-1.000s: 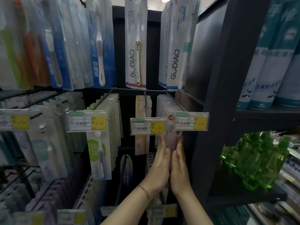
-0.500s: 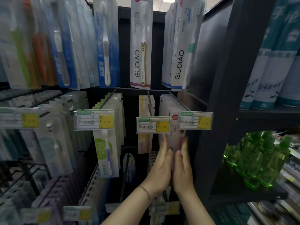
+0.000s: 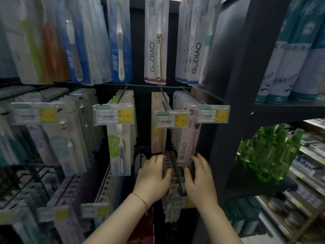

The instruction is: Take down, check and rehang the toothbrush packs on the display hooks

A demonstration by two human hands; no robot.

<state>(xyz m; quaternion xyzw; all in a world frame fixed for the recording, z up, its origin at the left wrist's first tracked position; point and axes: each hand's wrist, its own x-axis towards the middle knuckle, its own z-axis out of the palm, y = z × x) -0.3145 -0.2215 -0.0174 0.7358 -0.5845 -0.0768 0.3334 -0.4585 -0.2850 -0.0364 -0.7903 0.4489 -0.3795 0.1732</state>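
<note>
A pink GUDIAO toothbrush pack [image 3: 186, 147] hangs at the front of the right-hand hook in the middle row, behind its price tag [image 3: 212, 113]. More packs of the same kind hang behind it. My right hand [image 3: 200, 180] is just below its bottom edge with fingers spread, holding nothing. My left hand [image 3: 153, 176] is apart from it to the left. Its fingers curve over the tops of the lower row of packs [image 3: 169, 162], without gripping any that I can see.
A black upright shelf panel [image 3: 228, 103] stands close to the right of my right hand. Green bottles [image 3: 267, 152] sit on the shelf beyond it. Yellow packs [image 3: 157, 131] and a green-and-purple pack [image 3: 118, 148] hang to the left. Long packs hang above.
Both hands were pressed together around the pink pack below its price tag. They have let go, dropped lower and moved apart. The pack now hangs by itself.
</note>
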